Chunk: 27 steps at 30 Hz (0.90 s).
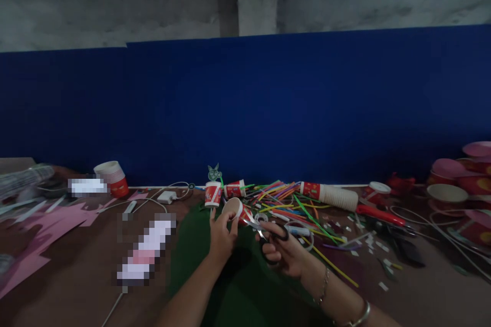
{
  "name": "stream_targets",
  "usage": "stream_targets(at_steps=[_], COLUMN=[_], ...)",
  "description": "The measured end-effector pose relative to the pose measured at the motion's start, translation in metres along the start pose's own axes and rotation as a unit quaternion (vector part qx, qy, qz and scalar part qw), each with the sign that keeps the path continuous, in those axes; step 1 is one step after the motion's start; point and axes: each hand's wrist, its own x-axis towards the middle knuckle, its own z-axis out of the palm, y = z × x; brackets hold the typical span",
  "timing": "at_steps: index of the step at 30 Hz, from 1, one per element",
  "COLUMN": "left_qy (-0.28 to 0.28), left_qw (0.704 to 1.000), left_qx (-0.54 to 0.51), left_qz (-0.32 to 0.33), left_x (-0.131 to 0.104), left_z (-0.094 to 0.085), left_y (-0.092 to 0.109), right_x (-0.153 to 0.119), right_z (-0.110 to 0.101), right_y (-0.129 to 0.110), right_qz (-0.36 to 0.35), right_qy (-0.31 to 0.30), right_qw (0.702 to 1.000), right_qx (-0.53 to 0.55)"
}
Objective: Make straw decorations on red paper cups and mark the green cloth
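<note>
My left hand (221, 235) grips a red-and-white paper cup (244, 214), tilted so that its mouth faces me. Scissors (262, 235) with black handles are in my right hand (286, 253), its fingers through the loops. Their blades reach the side of the cup; whether they are cutting into it I cannot tell. Just behind stands another red paper cup (213, 195) with a small animal-face cutout (214, 172) above it. A further red cup (233, 188) lies on its side beside that one.
Colourful straws or pipe cleaners (284, 196) are heaped behind my hands. A stack of paper cups (330, 196) lies to the right, near a red-handled tool (381, 214) and white scraps. At left are a blurred-out phone (148, 255), pink paper (49, 230) and cables. A blue partition (268, 107) rises behind.
</note>
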Motion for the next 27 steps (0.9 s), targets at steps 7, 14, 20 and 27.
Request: stream_targets(at_steps=[7,14,20,27], left_qy=[-0.004,-0.001,-0.023,-0.006], left_qw=[1.0,1.0,0.999,0.998], left_qx=[-0.01,-0.001,-0.001,0.005], left_qz=[0.027,0.019,0.048,0.058], left_x=[0.0001,0.0016,0.0004,-0.0016], left_z=[-0.002,-0.0025,-0.0024,-0.0021], left_y=[-0.0012,0.0031,0.0021,0.0017], right_x=[0.0051,0.0015,0.0055,0.0031], right_z=[0.0007,-0.0014,0.0006,-0.0002], right_y=[0.0038,0.0019,0.0022,-0.0006], right_qz=[-0.109,-0.034,-0.062,-0.15], right_qy=[0.138,0.038,0.09,0.216], right_qw=[0.917,0.994,0.962,0.804], right_qx=[-0.359,-0.1,-0.251,-0.533])
